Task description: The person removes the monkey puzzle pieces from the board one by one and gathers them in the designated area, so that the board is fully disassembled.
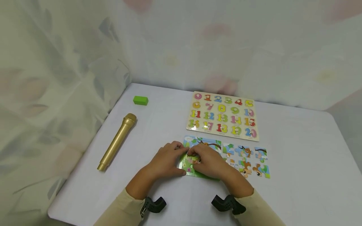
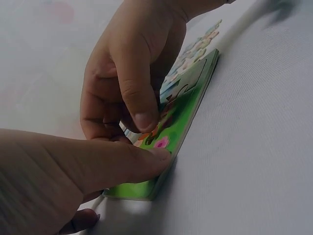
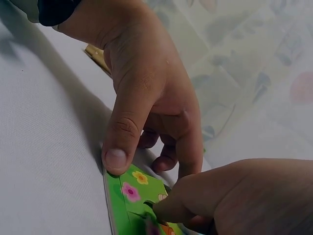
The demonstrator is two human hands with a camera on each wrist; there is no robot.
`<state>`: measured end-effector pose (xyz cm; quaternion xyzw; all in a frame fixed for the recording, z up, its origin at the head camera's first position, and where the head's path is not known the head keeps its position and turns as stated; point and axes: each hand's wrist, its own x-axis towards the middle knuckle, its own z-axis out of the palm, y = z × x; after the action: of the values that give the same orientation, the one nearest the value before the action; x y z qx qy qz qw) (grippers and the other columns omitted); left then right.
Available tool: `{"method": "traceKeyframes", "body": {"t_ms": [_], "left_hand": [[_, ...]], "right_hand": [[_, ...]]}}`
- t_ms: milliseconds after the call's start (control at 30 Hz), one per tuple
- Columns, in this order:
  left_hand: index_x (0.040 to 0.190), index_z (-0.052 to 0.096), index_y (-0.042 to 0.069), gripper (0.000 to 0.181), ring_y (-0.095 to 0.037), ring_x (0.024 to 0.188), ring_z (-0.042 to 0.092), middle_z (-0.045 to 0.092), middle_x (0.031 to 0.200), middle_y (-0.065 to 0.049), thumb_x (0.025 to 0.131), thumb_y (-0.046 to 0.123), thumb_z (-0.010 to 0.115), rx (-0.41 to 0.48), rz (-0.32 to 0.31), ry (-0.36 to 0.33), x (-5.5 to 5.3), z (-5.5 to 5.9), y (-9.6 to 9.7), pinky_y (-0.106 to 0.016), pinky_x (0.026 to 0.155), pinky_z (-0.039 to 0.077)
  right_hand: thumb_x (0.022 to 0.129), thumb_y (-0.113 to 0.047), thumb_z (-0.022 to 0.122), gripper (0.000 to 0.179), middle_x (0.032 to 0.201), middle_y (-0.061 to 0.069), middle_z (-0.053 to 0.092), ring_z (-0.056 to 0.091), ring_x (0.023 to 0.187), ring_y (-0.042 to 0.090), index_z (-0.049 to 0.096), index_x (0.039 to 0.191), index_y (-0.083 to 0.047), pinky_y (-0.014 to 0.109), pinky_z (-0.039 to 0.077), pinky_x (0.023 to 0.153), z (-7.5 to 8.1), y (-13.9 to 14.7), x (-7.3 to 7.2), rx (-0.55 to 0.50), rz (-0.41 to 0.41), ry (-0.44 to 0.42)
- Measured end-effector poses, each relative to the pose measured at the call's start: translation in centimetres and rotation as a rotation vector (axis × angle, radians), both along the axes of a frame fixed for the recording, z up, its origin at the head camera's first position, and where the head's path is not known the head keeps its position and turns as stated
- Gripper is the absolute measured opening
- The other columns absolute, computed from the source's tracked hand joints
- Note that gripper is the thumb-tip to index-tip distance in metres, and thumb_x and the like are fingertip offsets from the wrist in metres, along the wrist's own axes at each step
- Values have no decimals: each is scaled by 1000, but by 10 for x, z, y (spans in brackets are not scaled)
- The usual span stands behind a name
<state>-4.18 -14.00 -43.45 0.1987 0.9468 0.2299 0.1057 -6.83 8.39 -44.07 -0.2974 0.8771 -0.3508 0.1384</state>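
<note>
The small picture puzzle board (image 1: 188,173), with a green frame, lies on the table before me. My left hand (image 1: 167,160) rests along its left side. In the right wrist view the left thumb (image 3: 117,159) presses the board's near corner, with the index finger reaching down farther back. My right hand (image 1: 209,160) is over the board's middle, fingers bent, and pinches a puzzle piece (image 1: 195,160) with a brown animal on it; the fingers partly hide it. Right of the board lie several loose puzzle pieces (image 1: 245,152), some behind the right hand.
Behind the puzzle stands out a wooden number board (image 1: 223,115), lying flat with colourful numerals. A gold microphone (image 1: 116,142) lies at the left, and a green block (image 1: 140,100) sits at the far left. Curtains with a printed pattern hang behind the table (image 1: 305,169).
</note>
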Motion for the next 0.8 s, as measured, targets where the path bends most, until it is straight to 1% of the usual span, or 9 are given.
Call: {"method": "traceKeyframes", "body": {"t_ms": [133,200,333,400,600,800], "left_hand": [[150,64,15,83,-26,122,52,56,136,-2,76,34,98,-2,3,-10,-2,1,2,-51,98,46],[150,64,16,83,-26,123,52,55,135,-2,76,34,98,-10,8,-15,-2,1,2,-51,98,46],[149,65,18,83,-27,122,52,55,134,-2,75,35,98,-18,18,-19,-2,1,2,-51,98,46],[149,65,19,83,-27,122,53,56,134,-2,75,35,98,-17,17,-14,-2,1,2,-51,97,46],[149,65,21,84,-26,120,52,56,135,-2,74,37,99,-26,18,0,-1,0,1,-50,96,46],[148,66,20,83,-26,121,52,56,134,-2,73,36,99,-20,19,0,-2,1,1,-49,95,45]], "right_hand": [[90,-9,81,31,113,-5,66,60,103,14,70,117,-16,41,51,93,2,1,-1,-26,7,-25],[90,-8,80,31,109,-6,67,61,99,14,70,118,-16,38,51,88,3,1,-1,-47,15,-49],[92,-6,77,31,101,-6,69,59,83,11,68,120,-16,32,48,74,5,0,-1,-80,26,-105],[94,-7,76,30,98,-8,69,57,77,9,68,121,-17,31,47,71,4,1,-1,-79,25,-106],[98,-9,76,25,93,-12,68,57,74,8,66,120,-20,32,47,70,4,-1,1,-82,9,-120],[100,-11,74,21,89,-11,67,56,69,9,66,117,-21,30,46,67,4,-1,1,-99,-19,-149]]}}
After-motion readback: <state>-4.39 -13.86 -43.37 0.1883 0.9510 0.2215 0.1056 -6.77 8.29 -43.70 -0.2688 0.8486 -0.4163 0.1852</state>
